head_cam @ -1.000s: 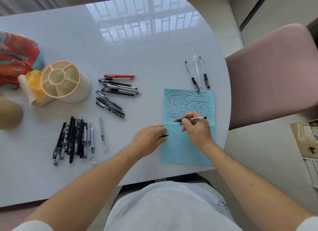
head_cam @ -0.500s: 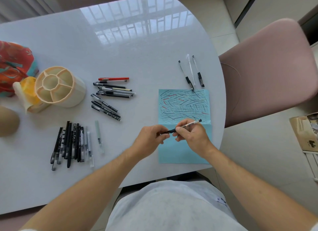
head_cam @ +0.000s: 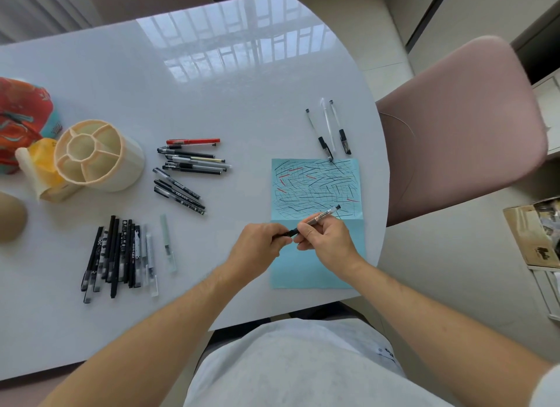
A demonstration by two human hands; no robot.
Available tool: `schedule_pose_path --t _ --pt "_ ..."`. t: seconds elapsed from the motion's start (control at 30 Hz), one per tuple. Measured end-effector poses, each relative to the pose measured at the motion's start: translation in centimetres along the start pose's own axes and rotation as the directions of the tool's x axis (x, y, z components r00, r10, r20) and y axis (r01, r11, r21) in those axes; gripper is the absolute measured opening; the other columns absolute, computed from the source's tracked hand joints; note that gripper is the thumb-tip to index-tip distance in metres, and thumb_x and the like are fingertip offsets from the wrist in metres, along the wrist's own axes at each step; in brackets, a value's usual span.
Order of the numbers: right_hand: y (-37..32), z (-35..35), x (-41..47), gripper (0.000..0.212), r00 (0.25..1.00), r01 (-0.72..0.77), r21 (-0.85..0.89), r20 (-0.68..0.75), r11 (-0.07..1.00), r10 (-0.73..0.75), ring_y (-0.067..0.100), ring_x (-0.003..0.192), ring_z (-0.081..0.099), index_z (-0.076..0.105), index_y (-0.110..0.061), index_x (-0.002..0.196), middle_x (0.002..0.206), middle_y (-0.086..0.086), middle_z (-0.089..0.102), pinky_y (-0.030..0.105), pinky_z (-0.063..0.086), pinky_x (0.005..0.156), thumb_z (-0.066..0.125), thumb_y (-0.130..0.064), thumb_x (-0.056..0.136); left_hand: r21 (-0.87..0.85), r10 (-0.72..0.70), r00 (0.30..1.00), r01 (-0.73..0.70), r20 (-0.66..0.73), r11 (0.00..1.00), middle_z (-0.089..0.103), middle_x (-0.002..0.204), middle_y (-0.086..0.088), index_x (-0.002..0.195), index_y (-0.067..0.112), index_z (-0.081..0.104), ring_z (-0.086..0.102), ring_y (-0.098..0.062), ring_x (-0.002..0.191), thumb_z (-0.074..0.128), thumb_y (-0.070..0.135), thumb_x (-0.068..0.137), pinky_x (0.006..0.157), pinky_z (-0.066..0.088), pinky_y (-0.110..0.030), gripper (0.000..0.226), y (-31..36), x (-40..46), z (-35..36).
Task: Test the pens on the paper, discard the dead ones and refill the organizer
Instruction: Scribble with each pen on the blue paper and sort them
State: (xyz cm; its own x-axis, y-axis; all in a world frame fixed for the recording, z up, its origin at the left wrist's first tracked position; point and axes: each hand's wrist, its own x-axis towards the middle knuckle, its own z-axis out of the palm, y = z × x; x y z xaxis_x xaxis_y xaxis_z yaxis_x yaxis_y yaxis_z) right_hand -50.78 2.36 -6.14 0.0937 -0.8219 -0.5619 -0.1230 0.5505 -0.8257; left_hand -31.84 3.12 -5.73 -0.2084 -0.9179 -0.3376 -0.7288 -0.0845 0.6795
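My right hand (head_cam: 325,240) grips a clear pen (head_cam: 322,215) just above the light blue paper (head_cam: 315,270), which is covered with black and red scribbles in its upper half. My left hand (head_cam: 257,249) pinches the black cap (head_cam: 288,234) at the pen's tip end. The cream round organizer (head_cam: 97,155) stands with nothing in its compartments at the left. Several pens (head_cam: 191,161) lie near its right side, several black pens (head_cam: 118,252) lie in a row at the front left, and three pens (head_cam: 328,131) lie beyond the paper.
A pink chair (head_cam: 463,119) stands at the table's right edge. An orange-red patterned bag (head_cam: 21,119) and a yellow box (head_cam: 42,167) sit by the organizer. A brown rounded object (head_cam: 9,215) is at the far left. A cardboard box (head_cam: 533,231) lies on the floor.
My right hand lifted the pen off the paper and brought its tip toward my left hand. The cap held in my left hand now meets the pen's tip.
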Motion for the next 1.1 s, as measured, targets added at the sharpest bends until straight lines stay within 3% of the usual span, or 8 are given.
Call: schedule_pose_path --t 0.13,0.3,0.43,0.6,0.7,0.83,0.97,1.1 --pt "-1.4 0.4 1.1 0.003 1.0 0.013 -0.006 0.023 1.0 -0.013 0.015 0.063 0.068 0.07 -0.016 0.093 0.073 0.002 0.073 0.031 0.061 0.068 0.07 -0.018 0.096 -0.137 -0.079 0.997 0.076 -0.018 0.988 0.068 0.071 0.012 0.097 0.027 0.073 0.066 -0.003 0.059 0.071 0.027 0.088 0.063 0.055 -0.024 0.009 -0.4 0.4 -0.6" --pt "-2.4 1.1 2.1 0.003 0.998 0.035 -0.015 0.047 0.999 -0.035 0.011 0.06 0.063 0.068 -0.013 0.1 0.074 0.003 0.067 0.032 0.061 0.066 0.068 -0.014 0.097 -0.011 -0.145 0.973 0.145 -0.178 0.989 0.062 0.073 0.013 0.089 0.026 0.074 0.057 -0.003 0.069 0.073 0.031 0.085 0.067 0.042 -0.018 0.007 -3.4 -1.5 -2.0" --pt "-2.3 1.6 3.3 0.004 1.0 0.007 -0.074 0.016 0.997 -0.005 0.012 0.055 0.06 0.068 -0.015 0.099 0.076 0.004 0.069 0.031 0.059 0.065 0.066 -0.012 0.097 -0.054 -0.358 0.86 0.364 -0.363 0.93 0.063 0.076 0.01 0.09 0.022 0.075 0.057 -0.007 0.074 0.072 0.03 0.088 0.068 0.038 -0.02 0.009 -7.9 -5.9 -3.4" --pt "-2.0 5.1 4.8 0.007 0.996 0.025 -0.27 0.09 0.963 0.0 0.007 0.055 0.06 0.069 -0.017 0.091 0.076 0.003 0.071 0.029 0.055 0.062 0.066 -0.012 0.094 -0.147 -0.552 0.705 0.55 -0.445 0.822 0.062 0.072 0.013 0.101 0.024 0.07 0.058 0.0 0.071 0.07 0.03 0.089 0.067 0.041 -0.021 0.013 -12.6 -11.2 -4.9" --pt "-2.3 8.9 6.0 0.003 0.98 0.116 -0.453 0.198 0.884 -0.027 0.017 0.076 0.068 0.071 -0.018 0.091 0.083 0.003 0.072 0.037 0.057 0.075 0.068 -0.019 0.091 -0.134 -0.61 0.677 0.617 -0.412 0.775 0.061 0.072 0.012 0.102 0.026 0.061 0.057 -0.001 0.07 0.07 0.031 0.088 0.064 0.042 -0.025 0.016 -14.0 -12.5 -5.3" --pt "-3.0 14.6 7.3 0.011 0.953 0.275 -0.64 0.278 0.718 -0.117 0.019 0.09 0.065 0.069 -0.023 0.099 0.088 -0.006 0.067 0.032 0.052 0.083 0.068 -0.03 0.09 -0.056 -0.633 0.685 0.662 -0.361 0.747 0.061 0.076 0.006 0.092 0.024 0.048 0.058 -0.015 0.07 0.068 0.031 0.086 0.061 0.045 -0.03 0.021 -15.1 -12.1 -5.9" --pt "-3.3 18.9 8.7 0.026 0.94 0.342 -0.768 0.276 0.541 -0.202 0.025 0.098 0.064 0.067 -0.019 0.11 0.104 0.002 0.07 0.034 0.048 0.08 0.063 -0.037 0.093 -0.049 -0.663 0.669 0.69 -0.336 0.722 0.06 0.071 0.001 0.077 0.021 0.047 0.055 -0.015 0.065 0.066 0.034 0.083 0.053 0.037 -0.03 0.023 -16.0 -11.3 -6.6" --pt "-3.2 20.6 9.4 0.025 0.94 0.326 -0.848 0.243 0.418 -0.239 0.028 0.092 0.064 0.066 -0.02 0.101 0.103 0.004 0.066 0.032 0.038 0.069 0.062 -0.042 0.091 -0.106 -0.711 0.629 0.721 -0.315 0.685 0.063 0.065 0.002 0.073 0.022 0.049 0.061 -0.015 0.061 0.066 0.038 0.084 0.051 0.044 -0.029 0.026 -17.4 -11.5 -7.6"
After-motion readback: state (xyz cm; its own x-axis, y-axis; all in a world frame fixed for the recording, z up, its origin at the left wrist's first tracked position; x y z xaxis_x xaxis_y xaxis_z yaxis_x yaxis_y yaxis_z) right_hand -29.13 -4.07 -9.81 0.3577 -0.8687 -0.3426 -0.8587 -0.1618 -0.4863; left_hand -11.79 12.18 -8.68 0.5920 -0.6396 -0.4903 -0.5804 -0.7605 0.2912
